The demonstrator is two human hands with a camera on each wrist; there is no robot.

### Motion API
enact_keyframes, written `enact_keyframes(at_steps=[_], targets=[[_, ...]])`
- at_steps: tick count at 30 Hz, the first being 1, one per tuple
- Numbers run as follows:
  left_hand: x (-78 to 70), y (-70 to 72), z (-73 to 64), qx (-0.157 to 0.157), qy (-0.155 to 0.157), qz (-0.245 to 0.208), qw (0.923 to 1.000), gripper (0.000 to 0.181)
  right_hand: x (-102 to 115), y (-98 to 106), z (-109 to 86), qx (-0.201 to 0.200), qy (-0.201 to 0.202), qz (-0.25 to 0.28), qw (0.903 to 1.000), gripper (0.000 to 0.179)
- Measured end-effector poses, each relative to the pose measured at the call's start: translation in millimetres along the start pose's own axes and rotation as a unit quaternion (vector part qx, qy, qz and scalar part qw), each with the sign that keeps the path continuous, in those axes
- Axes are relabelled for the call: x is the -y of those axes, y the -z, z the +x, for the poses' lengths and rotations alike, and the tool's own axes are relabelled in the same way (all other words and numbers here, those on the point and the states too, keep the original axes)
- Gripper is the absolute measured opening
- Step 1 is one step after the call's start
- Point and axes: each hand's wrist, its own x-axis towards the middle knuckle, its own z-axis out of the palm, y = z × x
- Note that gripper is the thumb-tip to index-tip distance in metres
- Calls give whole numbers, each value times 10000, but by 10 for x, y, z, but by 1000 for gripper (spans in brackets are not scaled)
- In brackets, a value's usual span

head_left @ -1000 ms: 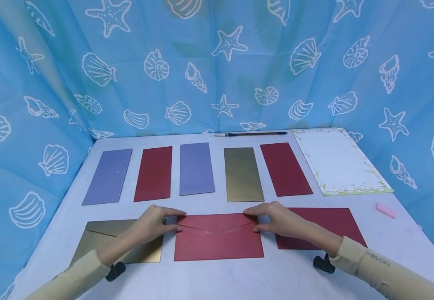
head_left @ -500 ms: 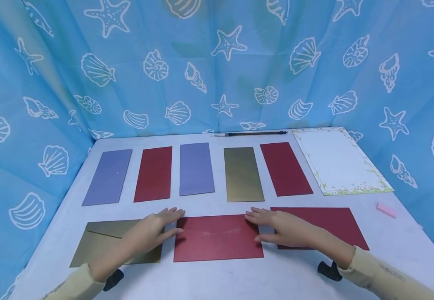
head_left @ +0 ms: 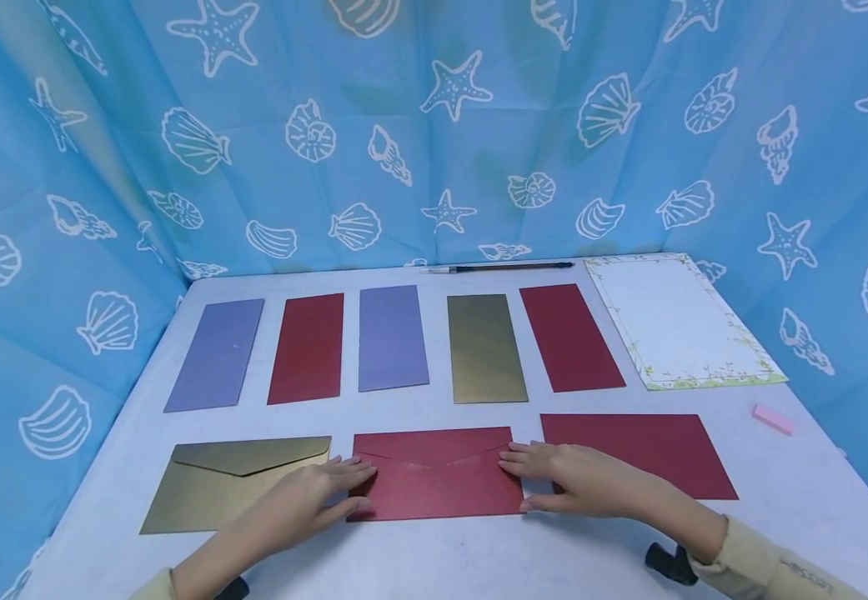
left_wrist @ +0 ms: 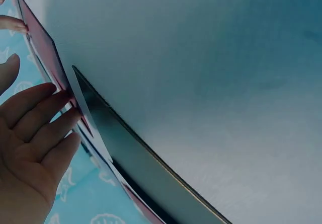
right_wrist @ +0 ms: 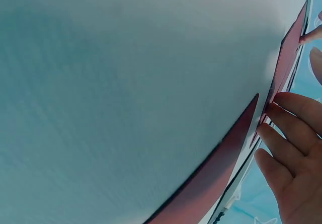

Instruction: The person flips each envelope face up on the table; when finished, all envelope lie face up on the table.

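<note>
A red envelope (head_left: 437, 479) lies flap side up at the front middle of the table, its flap folded down. My left hand (head_left: 309, 500) rests its fingertips on the envelope's left edge, fingers straight. On the opposite side, my right hand (head_left: 579, 479) touches the right edge with extended fingers. To the left is a gold envelope (head_left: 208, 492) with its flap down, partly covered by my left hand. Another red envelope (head_left: 666, 450) lies to the right, plain side up, partly behind my right hand. Both wrist views show the palms with fingers outstretched at the middle red envelope (left_wrist: 45, 48).
Behind is a row of upright-oriented envelopes: purple (head_left: 216, 354), red (head_left: 306, 350), purple (head_left: 393, 337), gold (head_left: 487, 350) and red (head_left: 572, 337). A brush pen (head_left: 509, 267) lies along the back edge. Flower-bordered paper (head_left: 684, 325) and a pink eraser (head_left: 772, 420) sit at the right.
Both hands have slid from the envelope's upper corners down along its sides, toward the person. The fingers have spread out flatter, and the envelope has stayed nearly in place.
</note>
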Motion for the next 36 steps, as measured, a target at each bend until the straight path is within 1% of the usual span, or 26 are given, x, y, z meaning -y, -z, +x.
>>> enact_keyframes(at_steps=[5, 8, 10, 12, 16, 18, 22, 27, 33, 36], targets=[[24, -3, 11, 39, 9, 47, 10000, 51, -23, 2, 6, -22, 74, -30, 10000, 63], [25, 6, 15, 61, 10, 55, 10000, 49, -48, 2, 1, -55, 147, 51, 9999, 63], [23, 8, 16, 34, -38, 61, 10000, 49, -64, 2, -6, -101, 216, 156, 9996, 63], [22, 9, 16, -66, -152, 38, 9999, 50, -84, 2, -14, -150, 260, 293, 9991, 63], [9, 6, 31, -269, -412, -119, 9987, 53, -120, 14, -50, -232, 301, 546, 9978, 63], [-9, 2, 55, -254, -451, -251, 9983, 55, -138, 24, -83, -283, 310, 647, 9970, 64], [-64, -17, 129, -113, -473, -523, 9974, 59, -182, 50, -170, -477, 415, 734, 9953, 65], [-145, -56, 243, -71, -772, -756, 9941, 64, -237, 82, -274, -618, 260, 883, 9938, 69], [-249, -105, 384, -89, -1261, -837, 9884, 65, -301, 99, -394, -757, 5, 983, 9923, 73], [-301, -118, 448, -32, -1462, -913, 9850, 66, -335, 105, -458, -866, -103, 1007, 9911, 74]])
